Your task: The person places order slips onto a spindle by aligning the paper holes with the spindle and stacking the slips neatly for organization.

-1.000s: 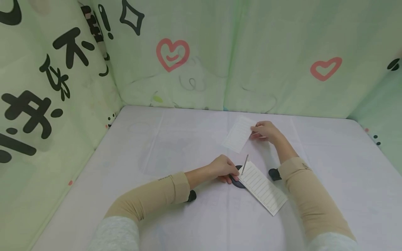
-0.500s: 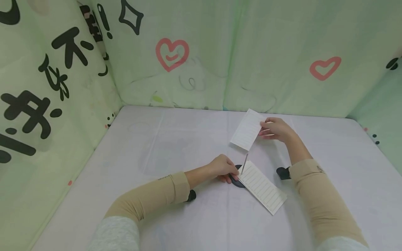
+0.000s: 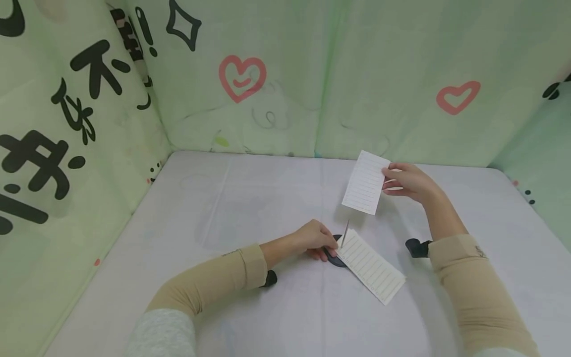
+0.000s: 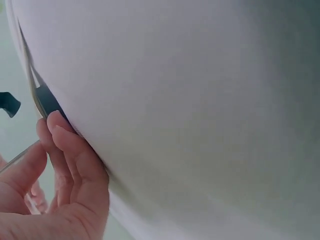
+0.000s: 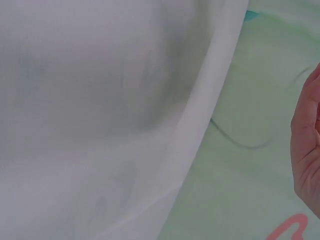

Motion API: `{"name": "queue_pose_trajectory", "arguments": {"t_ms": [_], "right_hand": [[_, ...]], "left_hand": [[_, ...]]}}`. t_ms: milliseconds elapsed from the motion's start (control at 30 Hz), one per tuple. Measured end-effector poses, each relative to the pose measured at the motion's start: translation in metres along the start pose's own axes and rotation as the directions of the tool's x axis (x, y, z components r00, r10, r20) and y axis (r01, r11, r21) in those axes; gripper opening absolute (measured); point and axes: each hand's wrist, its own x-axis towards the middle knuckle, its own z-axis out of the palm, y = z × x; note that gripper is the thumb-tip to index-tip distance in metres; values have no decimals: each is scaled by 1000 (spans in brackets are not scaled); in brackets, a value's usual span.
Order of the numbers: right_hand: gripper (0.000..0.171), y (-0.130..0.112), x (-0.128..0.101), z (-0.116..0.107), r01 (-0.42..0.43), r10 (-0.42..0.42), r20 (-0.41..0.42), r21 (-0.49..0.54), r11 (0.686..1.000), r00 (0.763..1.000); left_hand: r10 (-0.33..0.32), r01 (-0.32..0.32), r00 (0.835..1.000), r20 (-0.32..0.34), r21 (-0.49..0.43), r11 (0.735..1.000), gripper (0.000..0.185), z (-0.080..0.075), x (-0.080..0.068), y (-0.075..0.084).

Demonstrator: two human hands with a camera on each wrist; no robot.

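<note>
In the head view, my left hand (image 3: 315, 237) pinches the corner of a stack of lined paper slips (image 3: 372, 267) beside a thin metal spike (image 3: 345, 233). The spike stands near that corner, slightly tilted. Under the corner, a round black base (image 3: 334, 259) shows partly; the stack and fingers hide the rest. The left wrist view shows thumb and fingers (image 4: 75, 160) close together at the paper's edge, over the dark base (image 4: 48, 102). Farther back, my right hand (image 3: 410, 181) holds a single lined slip (image 3: 366, 182) by its right edge, above the table.
A white cloth covers the table (image 3: 250, 198). Green curtains (image 3: 379, 64) printed with hearts and black characters hang behind and at both sides. Black wrist mounts (image 3: 417, 248) stick out beside the sleeves.
My right hand has moved right and farther back, carrying the single slip away from the spike and up off the table. The left hand and the stack have stayed nearly still.
</note>
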Motion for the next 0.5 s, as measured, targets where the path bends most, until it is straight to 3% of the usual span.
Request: {"name": "queue_pose_trajectory", "arguments": {"t_ms": [267,500], "right_hand": [[48,-7,-19,-8,17,-14,38,-74,997,999],[44,-18,-35,-14,55,-35,130,-152,987,991]], "left_hand": [[14,-16,999,33,65,998,10,-16,-4,5],[69,-69,996,49,-9,998,19,-48,-13,30]]}}
